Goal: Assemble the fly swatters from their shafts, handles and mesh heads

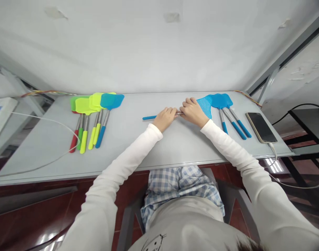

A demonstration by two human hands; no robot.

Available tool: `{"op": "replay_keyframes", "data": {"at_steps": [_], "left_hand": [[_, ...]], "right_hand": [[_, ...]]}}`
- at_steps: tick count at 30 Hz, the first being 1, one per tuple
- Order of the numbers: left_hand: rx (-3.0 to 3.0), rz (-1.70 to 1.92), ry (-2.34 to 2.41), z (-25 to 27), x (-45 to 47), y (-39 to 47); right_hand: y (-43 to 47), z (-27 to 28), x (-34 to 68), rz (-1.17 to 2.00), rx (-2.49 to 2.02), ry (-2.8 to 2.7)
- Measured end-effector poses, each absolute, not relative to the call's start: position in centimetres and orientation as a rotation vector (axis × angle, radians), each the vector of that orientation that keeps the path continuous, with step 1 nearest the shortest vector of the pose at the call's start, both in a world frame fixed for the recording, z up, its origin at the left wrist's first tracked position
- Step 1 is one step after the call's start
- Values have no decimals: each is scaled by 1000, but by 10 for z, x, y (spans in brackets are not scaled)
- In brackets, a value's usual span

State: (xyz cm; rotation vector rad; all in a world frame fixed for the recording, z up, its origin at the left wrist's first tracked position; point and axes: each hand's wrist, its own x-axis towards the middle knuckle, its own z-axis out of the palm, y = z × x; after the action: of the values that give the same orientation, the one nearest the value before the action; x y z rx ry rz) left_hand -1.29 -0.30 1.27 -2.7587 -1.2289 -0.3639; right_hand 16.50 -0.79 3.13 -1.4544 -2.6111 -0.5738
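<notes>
Both my hands grip one blue fly swatter (206,106) that lies sideways just above the middle of the table. My left hand (165,119) is closed round its metal shaft, and the blue handle end sticks out to the left. Close beside it, my right hand (193,112) is closed on the shaft nearer the mesh head, which shows past my knuckles. A short bit of shaft is visible between the hands; my fingers hide the rest. Several blue fly swatters (222,101) lie right of my right hand, heads overlapping, handles toward me.
On the left lie several fly swatters (83,105) with red, green, yellow and blue handles. A phone (261,127) with a white cable rests at the table's (128,153) right end. Another white cable (62,124) crosses the left side. A wall stands behind.
</notes>
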Motion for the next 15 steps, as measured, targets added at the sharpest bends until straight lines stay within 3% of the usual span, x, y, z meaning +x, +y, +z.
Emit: {"op": "replay_keyframes", "data": {"at_steps": [15], "left_hand": [[-2754,-146,-1219,10,-28,10]], "right_hand": [[-13,15,174,-480,-1199,-2587]]}}
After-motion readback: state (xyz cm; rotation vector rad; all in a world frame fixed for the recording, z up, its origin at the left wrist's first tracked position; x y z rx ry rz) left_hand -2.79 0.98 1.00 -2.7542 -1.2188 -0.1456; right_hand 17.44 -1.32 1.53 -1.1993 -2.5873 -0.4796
